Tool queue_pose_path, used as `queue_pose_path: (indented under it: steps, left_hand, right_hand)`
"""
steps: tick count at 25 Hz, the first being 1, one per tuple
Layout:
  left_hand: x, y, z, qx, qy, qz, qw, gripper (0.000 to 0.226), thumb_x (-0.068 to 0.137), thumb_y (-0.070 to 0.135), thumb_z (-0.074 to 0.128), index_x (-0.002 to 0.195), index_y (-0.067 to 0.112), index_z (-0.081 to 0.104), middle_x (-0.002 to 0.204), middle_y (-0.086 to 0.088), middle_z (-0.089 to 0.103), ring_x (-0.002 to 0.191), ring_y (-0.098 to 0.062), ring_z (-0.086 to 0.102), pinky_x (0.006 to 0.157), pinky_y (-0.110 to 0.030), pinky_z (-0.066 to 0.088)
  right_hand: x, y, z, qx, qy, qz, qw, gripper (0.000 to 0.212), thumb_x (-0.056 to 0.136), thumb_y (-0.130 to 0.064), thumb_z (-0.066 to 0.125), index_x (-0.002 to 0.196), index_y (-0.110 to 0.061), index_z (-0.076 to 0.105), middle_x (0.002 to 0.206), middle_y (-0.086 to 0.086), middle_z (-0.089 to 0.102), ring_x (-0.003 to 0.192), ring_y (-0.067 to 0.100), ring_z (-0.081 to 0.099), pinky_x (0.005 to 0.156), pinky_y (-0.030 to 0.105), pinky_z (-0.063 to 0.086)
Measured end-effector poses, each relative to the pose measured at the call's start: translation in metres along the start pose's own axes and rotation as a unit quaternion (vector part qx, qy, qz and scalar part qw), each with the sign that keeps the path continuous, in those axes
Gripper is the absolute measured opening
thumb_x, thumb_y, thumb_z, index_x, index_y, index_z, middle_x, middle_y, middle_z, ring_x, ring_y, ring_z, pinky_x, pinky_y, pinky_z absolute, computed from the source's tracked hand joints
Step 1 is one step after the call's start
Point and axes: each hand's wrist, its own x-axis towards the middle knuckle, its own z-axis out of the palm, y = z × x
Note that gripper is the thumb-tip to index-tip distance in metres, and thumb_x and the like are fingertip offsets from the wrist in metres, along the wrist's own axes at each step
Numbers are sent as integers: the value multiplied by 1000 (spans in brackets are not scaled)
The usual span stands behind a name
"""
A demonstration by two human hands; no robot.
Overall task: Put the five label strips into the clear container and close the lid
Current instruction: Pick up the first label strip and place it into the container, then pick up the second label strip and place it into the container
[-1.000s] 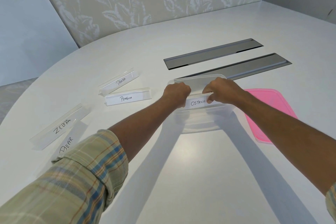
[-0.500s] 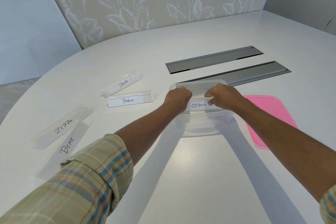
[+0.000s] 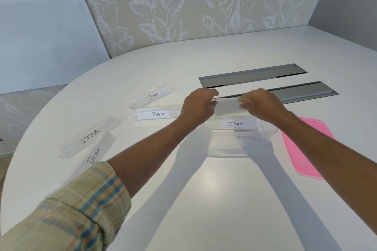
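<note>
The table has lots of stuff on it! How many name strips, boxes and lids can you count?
Label strips: 5, namely PANDA, PENGUIN, ZEBRA, BEAR and OSTRICH
Clear container: 1
Pink lid: 1
Total: 7

The white table (image 3: 204,199) carries four label strips (image 3: 152,113), clear container (image 3: 228,149), pink lid (image 3: 306,149).
</note>
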Motion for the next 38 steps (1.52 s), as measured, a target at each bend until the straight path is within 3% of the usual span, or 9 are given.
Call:
queue_pose_path:
  steps: [3,6,9,14,17,19,25,30,38]
  left_hand:
    - [-13,-34,-29,17,2,-42,999,34,98,29,66,131,25,68,127,2,72,121,-25,63,95,-39,53]
    - [-24,-82,-55,44,-6,-90,995,37,97,27,67,134,25,66,129,0,70,125,-27,61,97,-39,51]
    - [-30,-133,-71,81,-54,-124,987,46,97,25,67,142,23,59,138,-3,63,131,-27,55,100,-40,47]
    - [-35,-198,-73,115,-123,-159,973,62,95,26,71,152,23,48,147,-4,56,139,-28,49,105,-44,46]
    - [-36,-219,-64,123,-154,-154,968,65,94,26,73,154,23,47,154,-3,52,144,-27,45,109,-45,45]
    - [-34,-228,-57,128,-162,-143,968,58,92,25,75,146,20,54,150,-3,55,141,-27,49,106,-43,47]
    - [-25,-251,-40,154,-199,-122,960,44,93,23,72,136,18,62,139,-4,62,134,-29,56,99,-42,51]
    - [-26,-264,-35,131,-197,-120,964,38,94,15,64,130,24,70,127,-5,68,123,-31,61,96,-43,54]
    - [-33,-250,-48,136,-180,-94,970,43,90,8,62,128,24,72,119,0,74,120,-29,62,94,-41,54]
  right_hand:
    - [10,-30,-18,40,51,-7,998,21,95,-34,69,102,-15,75,96,7,79,95,35,70,80,44,60]
    - [28,-64,-26,107,53,-20,993,17,95,-32,70,101,-18,78,99,4,80,98,31,71,83,43,58]
    - [45,-103,-24,134,59,-33,989,17,94,-28,71,95,-11,76,96,7,80,96,33,71,81,44,58]
    - [75,-159,8,122,-24,-42,991,25,95,-30,73,116,-17,72,118,4,75,116,30,64,92,42,55]
    - [90,-184,34,110,-69,-42,991,47,93,-34,74,138,-24,64,139,1,67,130,27,59,99,40,51]
    - [101,-195,54,85,-94,-50,991,57,93,-35,75,145,-23,57,143,4,63,133,27,57,100,41,50]
    - [121,-211,98,9,-133,-69,989,39,94,-20,70,131,-10,59,127,11,64,117,34,62,90,47,56]
    - [124,-215,113,-14,-126,-79,989,21,91,-8,63,112,-10,63,110,11,67,101,36,66,75,40,55]
    - [118,-215,99,-10,-112,-74,991,27,85,-7,69,110,-16,71,108,9,69,100,34,67,75,36,53]
